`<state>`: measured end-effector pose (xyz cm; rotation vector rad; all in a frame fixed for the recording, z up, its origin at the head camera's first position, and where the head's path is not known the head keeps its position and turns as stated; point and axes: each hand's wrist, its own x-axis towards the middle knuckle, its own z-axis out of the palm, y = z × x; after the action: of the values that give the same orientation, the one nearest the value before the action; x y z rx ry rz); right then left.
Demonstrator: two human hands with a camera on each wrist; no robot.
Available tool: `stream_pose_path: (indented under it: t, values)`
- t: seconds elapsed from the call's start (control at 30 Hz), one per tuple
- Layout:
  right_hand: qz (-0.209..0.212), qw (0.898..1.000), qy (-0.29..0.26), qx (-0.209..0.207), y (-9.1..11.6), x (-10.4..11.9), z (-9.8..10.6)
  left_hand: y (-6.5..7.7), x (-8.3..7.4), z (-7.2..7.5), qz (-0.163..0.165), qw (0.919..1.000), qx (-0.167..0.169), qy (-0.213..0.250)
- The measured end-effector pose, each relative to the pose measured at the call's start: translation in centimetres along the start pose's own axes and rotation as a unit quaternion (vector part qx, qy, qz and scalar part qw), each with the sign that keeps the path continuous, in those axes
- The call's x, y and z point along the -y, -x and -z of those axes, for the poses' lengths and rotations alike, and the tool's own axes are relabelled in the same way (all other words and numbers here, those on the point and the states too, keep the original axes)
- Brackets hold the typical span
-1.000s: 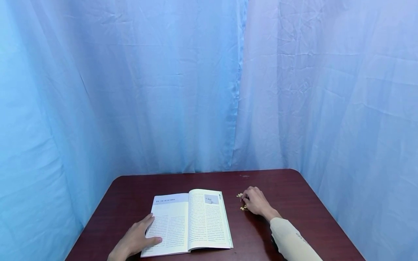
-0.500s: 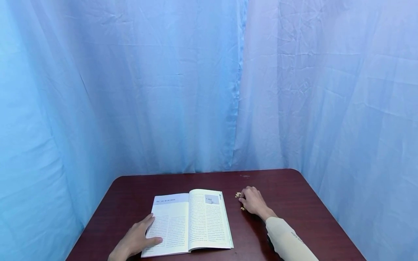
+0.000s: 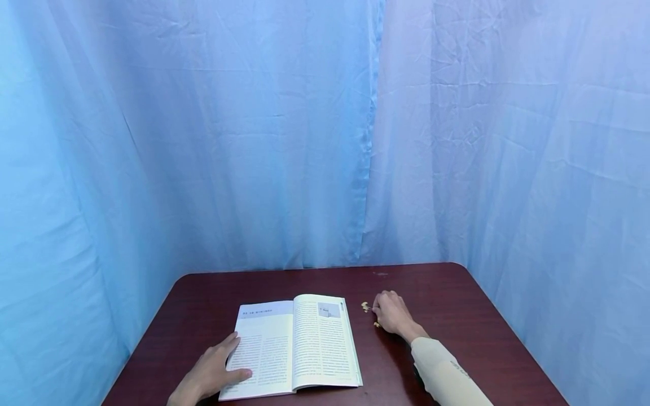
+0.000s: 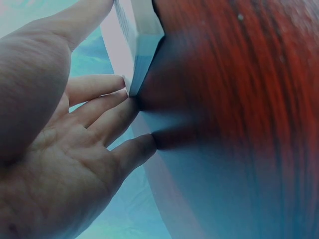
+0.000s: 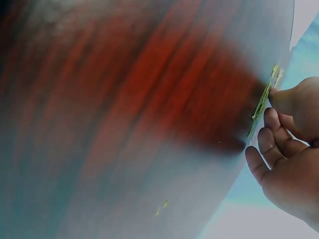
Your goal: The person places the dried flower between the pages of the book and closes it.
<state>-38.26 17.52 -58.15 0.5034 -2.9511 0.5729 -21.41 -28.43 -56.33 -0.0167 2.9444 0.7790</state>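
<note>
An open book (image 3: 320, 344) lies on the dark red table, its printed pages facing up. My left hand (image 3: 210, 366) rests at its left edge, thumb on the page and fingers extended along the outer side. In the left wrist view the fingertips (image 4: 149, 142) come down beside the corner of the book (image 4: 142, 45). To the right of the book, my right hand (image 3: 395, 316) pinches a thin sprig with small yellow flowers (image 3: 364, 306). The right wrist view shows its greenish stem (image 5: 259, 107) at the thumb and curled fingers, low over the table.
A small separate yellow flower bit (image 3: 377, 325) lies on the table just in front of the right hand, and shows in the right wrist view as yellow specks (image 5: 161, 208). Blue curtains (image 3: 254, 141) hang behind and beside the table (image 3: 431, 282).
The yellow flower head beside my right hand has shifted left, and more of it shows now. My right forearm has moved slightly left. The left hand and the book stay put.
</note>
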Motion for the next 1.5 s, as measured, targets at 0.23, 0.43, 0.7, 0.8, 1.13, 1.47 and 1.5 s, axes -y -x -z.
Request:
stream_pose_path:
  t: [0.23,0.43,0.7,0.8,1.13,1.47,1.5]
  values:
    - [0.016,1.0,0.02,0.015,-0.1,0.4,0.3,0.0,0.0,0.0,0.0,1.0,-0.001,0.004]
    - [0.012,0.999,0.044,0.019,0.1,0.6,0.3,-0.2,0.1,-0.1,0.001,1.0,0.001,0.001]
    - [0.013,0.998,0.058,0.021,0.4,0.5,0.3,-0.1,-0.1,0.0,0.001,1.0,0.003,0.005]
    - [0.012,0.998,0.053,0.018,0.5,0.4,0.3,0.0,-0.2,0.0,0.001,0.9999,0.004,0.009]
    - [0.028,0.999,0.037,-0.009,0.2,0.6,1.0,-0.1,-0.1,-0.1,0.0,1.0,0.003,0.006]
    - [0.088,0.994,-0.014,-0.056,0.0,4.1,2.0,0.0,0.1,-0.1,-0.001,1.0,0.002,0.007]
    - [0.1,0.993,-0.022,-0.061,0.1,4.4,1.9,0.0,0.1,-0.1,-0.001,1.0,0.002,0.007]
